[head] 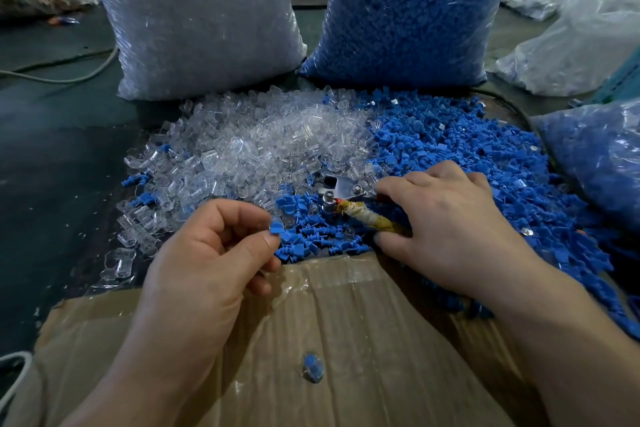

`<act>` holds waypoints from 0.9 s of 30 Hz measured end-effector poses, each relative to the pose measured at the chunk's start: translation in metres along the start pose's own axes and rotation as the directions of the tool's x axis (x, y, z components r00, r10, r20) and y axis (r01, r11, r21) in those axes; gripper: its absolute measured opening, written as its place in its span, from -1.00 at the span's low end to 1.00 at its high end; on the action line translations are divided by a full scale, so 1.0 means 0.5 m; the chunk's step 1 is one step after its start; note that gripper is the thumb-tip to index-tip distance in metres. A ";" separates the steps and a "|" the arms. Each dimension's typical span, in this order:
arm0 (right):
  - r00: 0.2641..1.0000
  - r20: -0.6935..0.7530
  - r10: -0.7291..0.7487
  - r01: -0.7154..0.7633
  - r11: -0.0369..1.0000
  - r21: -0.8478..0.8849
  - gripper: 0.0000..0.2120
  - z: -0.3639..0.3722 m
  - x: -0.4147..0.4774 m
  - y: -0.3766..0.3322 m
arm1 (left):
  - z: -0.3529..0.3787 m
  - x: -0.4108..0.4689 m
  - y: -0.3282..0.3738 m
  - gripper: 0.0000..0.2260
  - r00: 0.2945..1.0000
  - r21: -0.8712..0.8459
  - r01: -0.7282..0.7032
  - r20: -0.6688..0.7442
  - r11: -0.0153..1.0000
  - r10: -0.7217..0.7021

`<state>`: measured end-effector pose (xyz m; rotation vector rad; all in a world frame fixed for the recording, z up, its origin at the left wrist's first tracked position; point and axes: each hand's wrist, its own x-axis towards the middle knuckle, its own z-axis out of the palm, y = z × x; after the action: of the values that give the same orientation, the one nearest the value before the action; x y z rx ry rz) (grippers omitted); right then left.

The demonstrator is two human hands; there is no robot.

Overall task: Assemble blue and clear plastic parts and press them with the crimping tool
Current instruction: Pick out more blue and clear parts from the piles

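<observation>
Blue part (276, 228): pinched by its cap between the thumb and forefinger of the left hand (207, 253), just above the near edge of the blue pile (467, 149). I see no clear shell on it yet.
Crimping tool (346, 204): lying at the centre where the two piles meet, with its metal head to the far left and its taped handle running under the right hand (450, 218).
Right hand: thumb on the near side of the handle and fingers on the far side, curled round it and holding it. The tool looks to rest on the heap.
Drop risk: the pinch is small and on the fingertips. I'd guess a slip would lose the blue part among its neighbours.
Busy-hands risk: with both hands occupied, fetching a shell from the clear pile (259, 142) at far left may be awkward.
Jam risk: loose pieces crowd the tool's head, and a stray one might be caught and crushed.
Finished piece (313, 367): alone on the near cardboard (381, 322).
Bags: the clear bag (197, 17) and the blue bag (412, 10) stand at the far side of the desk (52, 149).
</observation>
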<state>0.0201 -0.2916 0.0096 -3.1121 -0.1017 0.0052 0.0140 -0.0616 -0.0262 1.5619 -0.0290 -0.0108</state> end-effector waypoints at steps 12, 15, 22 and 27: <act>0.942 -0.220 -0.254 0.308 0.915 0.260 -0.48 -0.025 -0.045 -0.036 | -0.013 0.006 -0.007 -0.84 0.998 -0.039 -0.057 0.016 0.998 0.058; 0.936 -0.211 -0.282 0.332 0.908 0.258 -0.42 -0.025 -0.048 -0.036 | -0.020 0.008 -0.010 -0.85 0.992 -0.024 -0.123 0.014 0.992 0.124; 0.930 -0.212 -0.300 0.351 0.896 0.272 -0.42 -0.026 -0.047 -0.033 | -0.019 0.005 -0.002 -0.83 0.981 -0.005 -0.188 0.041 0.982 0.188; 0.924 -0.202 -0.325 0.370 0.895 0.251 -0.41 -0.025 -0.047 -0.032 | -0.012 0.003 0.005 -0.79 0.973 -0.012 -0.227 0.037 0.974 0.228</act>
<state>-0.0045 -0.2776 0.0225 -2.7483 -0.5981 -0.2112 0.0158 -0.0554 -0.0238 1.5433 -0.2375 0.1403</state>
